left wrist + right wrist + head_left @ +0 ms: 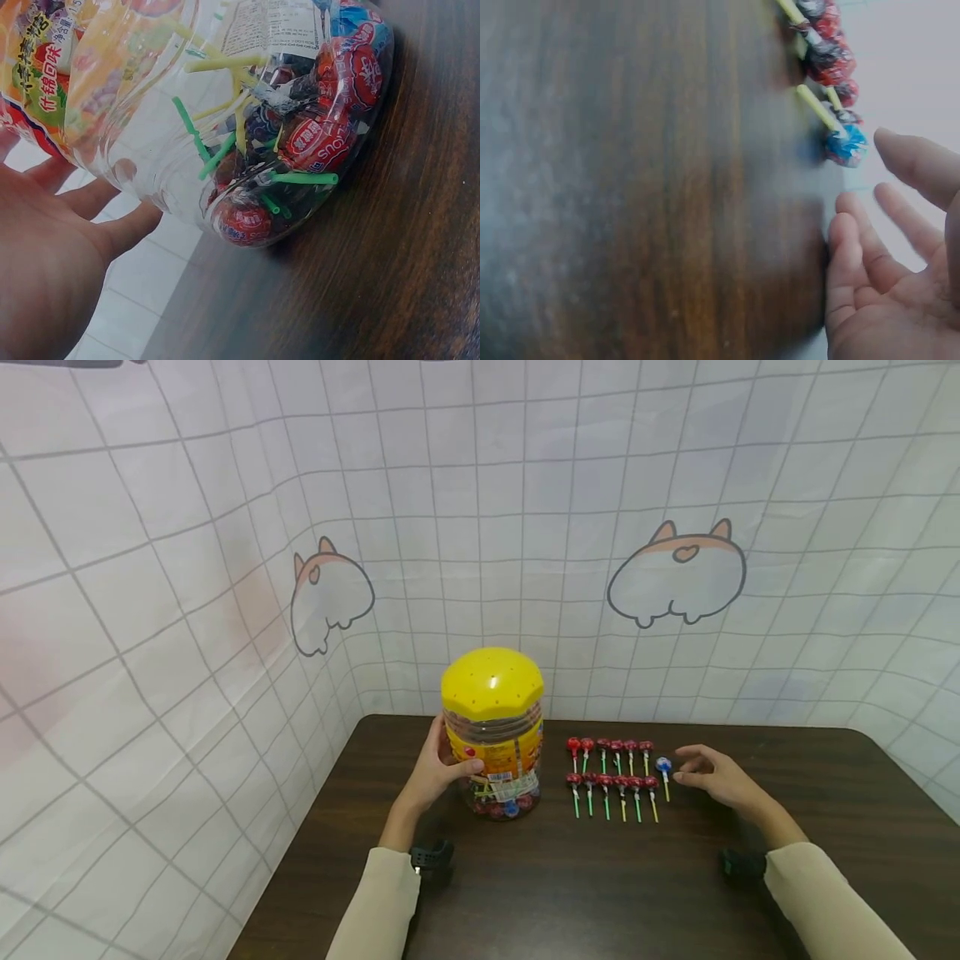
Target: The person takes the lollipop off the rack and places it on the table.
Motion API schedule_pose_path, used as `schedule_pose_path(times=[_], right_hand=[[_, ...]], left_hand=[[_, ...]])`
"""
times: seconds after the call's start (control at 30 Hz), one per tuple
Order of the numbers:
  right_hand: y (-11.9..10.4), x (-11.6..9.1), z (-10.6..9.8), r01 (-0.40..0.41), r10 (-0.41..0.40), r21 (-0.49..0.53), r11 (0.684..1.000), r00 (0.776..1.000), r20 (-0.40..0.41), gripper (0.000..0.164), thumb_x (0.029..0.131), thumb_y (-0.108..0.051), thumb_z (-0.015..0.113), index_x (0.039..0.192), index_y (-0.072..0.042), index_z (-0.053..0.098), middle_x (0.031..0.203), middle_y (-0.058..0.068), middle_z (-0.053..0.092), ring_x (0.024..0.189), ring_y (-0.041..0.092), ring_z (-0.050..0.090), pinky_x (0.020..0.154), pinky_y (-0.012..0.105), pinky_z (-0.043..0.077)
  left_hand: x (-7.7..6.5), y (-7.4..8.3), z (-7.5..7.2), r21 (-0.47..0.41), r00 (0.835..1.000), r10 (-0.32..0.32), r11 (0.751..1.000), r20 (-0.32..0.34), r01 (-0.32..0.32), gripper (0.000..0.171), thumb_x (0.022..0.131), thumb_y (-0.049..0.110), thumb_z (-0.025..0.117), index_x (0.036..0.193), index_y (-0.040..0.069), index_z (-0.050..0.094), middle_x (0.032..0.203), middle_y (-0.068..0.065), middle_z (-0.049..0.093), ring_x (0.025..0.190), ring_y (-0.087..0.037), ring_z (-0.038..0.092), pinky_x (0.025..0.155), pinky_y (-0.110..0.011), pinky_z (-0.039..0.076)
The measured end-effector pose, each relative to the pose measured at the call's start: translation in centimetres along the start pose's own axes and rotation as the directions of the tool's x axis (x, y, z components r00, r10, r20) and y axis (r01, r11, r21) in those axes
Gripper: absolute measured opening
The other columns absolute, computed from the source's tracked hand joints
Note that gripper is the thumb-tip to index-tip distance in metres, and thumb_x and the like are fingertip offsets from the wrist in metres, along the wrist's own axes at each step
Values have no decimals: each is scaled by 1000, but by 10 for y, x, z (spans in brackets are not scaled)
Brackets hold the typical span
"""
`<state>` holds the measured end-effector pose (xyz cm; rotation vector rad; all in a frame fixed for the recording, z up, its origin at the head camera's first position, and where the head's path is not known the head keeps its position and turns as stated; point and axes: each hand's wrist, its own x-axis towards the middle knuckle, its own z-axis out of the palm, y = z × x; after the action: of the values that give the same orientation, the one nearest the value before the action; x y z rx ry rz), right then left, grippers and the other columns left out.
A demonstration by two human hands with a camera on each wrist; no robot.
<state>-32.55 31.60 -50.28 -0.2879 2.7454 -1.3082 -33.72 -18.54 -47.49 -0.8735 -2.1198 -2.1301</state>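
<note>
A clear plastic candy jar with a yellow lid stands upright on the dark table, lollipops visible in its bottom. My left hand holds its left side, thumb across the front and the other fingers behind; the left wrist view shows the palm apart from the wall near the base. Beside the jar lie red-headed lollipops in two rows. A blue lollipop lies at their right end. Just right of it is my right hand, its fingers loosely bent and holding nothing; a small gap separates it from the blue lollipop.
The dark wooden table reaches back to a white grid-patterned cloth with cartoon animal drawings. The same cloth hangs along the left and right sides. Dark straps with small devices sit on both wrists.
</note>
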Motion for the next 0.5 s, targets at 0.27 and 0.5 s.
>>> schedule_pose_path(times=[0.27, 0.5], right_hand=[[-2, -14, -4, -46, 45, 97, 994, 999, 12, 57, 105, -32, 59, 142, 8, 40, 128, 27, 60, 104, 24, 63, 81, 30, 57], [-13, -28, -8, -6, 8, 84, 996, 1000, -20, 51, 104, -26, 61, 139, 8, 43, 117, 25, 64, 91, 19, 65, 74, 29, 58]], left_hand=[[1, 5, -4, 36, 999, -35, 999, 40, 34, 92, 91, 19, 79, 159, 33, 19, 146, -10, 49, 121, -25, 60, 86, -36, 61], [-4, 18, -11, 180, 984, -175, 969, 32, 166, 95, 92, 25, 78, 158, 43, 13, 155, -4, 40, 140, -33, 46, 112, -56, 46]])
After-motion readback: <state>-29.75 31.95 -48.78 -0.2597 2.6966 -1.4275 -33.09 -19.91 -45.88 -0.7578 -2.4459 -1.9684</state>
